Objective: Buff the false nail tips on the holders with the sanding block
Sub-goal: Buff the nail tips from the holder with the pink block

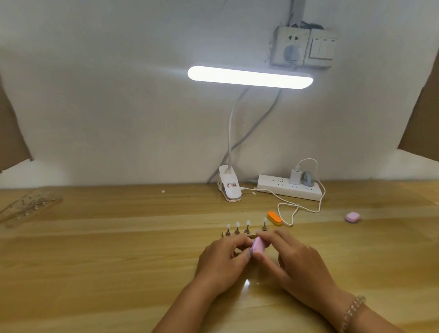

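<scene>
Wooden desk [117,259]; pink sanding block [257,245] pinched by right hand [293,261], left hand [222,259] curled alongside, hold unclear; nail tips [248,223] on holders [236,231] just beyond grip; likely light, spongy, best held by its sides.

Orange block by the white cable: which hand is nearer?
Right. The right hand, holding the pink block, lies in front of the orange block; the left hand is farther left.

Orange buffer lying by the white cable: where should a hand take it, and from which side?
Pinch the orange buffer across its two long edges at mid-length, coming straight down from above. It lies flat, broad face up, so only the thin sides offer purchase; the white cable loops close on its right, nail holders stand to its left.
</scene>
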